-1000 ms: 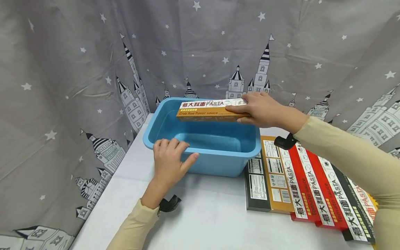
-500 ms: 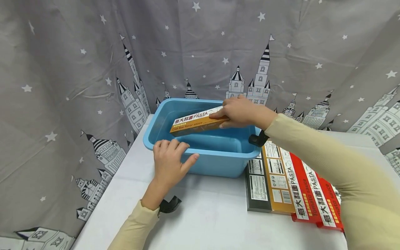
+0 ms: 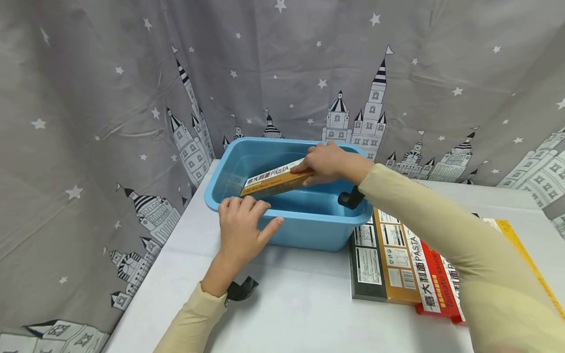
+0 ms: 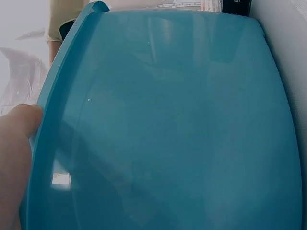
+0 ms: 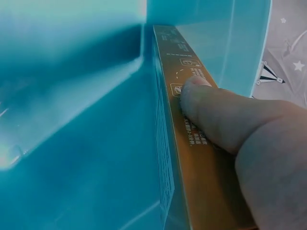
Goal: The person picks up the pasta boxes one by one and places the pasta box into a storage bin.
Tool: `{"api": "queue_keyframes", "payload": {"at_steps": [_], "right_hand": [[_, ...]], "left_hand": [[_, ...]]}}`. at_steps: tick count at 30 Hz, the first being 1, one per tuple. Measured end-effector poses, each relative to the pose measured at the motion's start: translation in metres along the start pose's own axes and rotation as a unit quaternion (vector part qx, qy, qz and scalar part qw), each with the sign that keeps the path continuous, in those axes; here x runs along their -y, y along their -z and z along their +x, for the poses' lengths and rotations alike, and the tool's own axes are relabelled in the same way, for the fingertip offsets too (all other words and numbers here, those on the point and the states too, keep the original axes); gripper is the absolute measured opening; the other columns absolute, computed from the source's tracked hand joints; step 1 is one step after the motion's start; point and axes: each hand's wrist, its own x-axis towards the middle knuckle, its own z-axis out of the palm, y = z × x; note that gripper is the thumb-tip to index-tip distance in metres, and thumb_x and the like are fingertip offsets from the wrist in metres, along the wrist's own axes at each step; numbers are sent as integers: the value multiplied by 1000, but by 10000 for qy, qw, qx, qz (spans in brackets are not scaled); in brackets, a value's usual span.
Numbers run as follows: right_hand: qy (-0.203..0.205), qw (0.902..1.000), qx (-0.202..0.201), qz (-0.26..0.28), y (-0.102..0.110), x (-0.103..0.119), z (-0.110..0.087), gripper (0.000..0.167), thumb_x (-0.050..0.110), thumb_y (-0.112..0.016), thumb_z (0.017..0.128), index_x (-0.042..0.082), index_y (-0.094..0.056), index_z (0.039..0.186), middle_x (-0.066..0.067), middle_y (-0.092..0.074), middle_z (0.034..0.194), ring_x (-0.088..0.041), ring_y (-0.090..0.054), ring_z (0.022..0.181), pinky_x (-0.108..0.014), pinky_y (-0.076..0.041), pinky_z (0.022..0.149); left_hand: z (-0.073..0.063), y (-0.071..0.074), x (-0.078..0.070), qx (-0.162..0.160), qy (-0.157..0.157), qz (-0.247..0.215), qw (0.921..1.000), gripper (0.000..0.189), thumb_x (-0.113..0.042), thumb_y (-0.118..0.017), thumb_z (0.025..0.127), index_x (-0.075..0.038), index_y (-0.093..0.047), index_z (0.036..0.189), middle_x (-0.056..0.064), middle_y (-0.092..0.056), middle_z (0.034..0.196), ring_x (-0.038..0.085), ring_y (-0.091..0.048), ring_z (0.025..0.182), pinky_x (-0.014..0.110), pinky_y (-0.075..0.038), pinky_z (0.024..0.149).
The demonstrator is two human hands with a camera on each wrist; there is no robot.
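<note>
A blue plastic tub (image 3: 304, 233) stands on the white table. My left hand (image 3: 242, 223) holds its near rim, fingers hooked over the edge; in the left wrist view the thumb (image 4: 19, 124) lies against the outside. Inside the tub, my right hand (image 3: 328, 164) grips one end of an orange and white pasta box (image 3: 273, 181). That box slants, its left end lower and near the tub's left wall. In the right wrist view the right thumb (image 5: 216, 105) presses on the box's orange face, and the far end reaches into a corner of the tub.
Right of the tub, several pasta boxes lie side by side: a black box (image 3: 368, 264), an orange box (image 3: 399, 264) and red boxes (image 3: 437, 284), partly under the right sleeve (image 3: 441, 235). A grey castle-print curtain (image 3: 287, 63) hangs behind the table (image 3: 287, 304).
My right hand has brought the pasta box down from above the rim into the tub, moving left and tilting its left end lower. The left hand has stayed on the rim.
</note>
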Motion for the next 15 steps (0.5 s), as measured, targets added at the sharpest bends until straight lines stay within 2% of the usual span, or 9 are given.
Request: {"api": "queue_keyframes", "payload": {"at_steps": [4,15], "right_hand": [[-16,10000,76,50,-8,0,2,53,40,-69,97,32,-55,147,-7,-69,127,-27,-57,108,-50,-43,94],[-151,9995,231,131,-27,-5,5,55,40,-71,95,32,-55,147,-8,-67,123,-25,-56,100,-40,-42,78]], "left_hand": [[0,0,-1,-14,8,-6,10000,76,-73,-30,100,-10,-71,91,10,-64,82,32,-50,76,55,-38,87],[1,-1,-2,-1,8,22,10000,77,-73,-29,100,-10,-71,91,11,-62,83,33,-50,77,55,-38,87]]}}
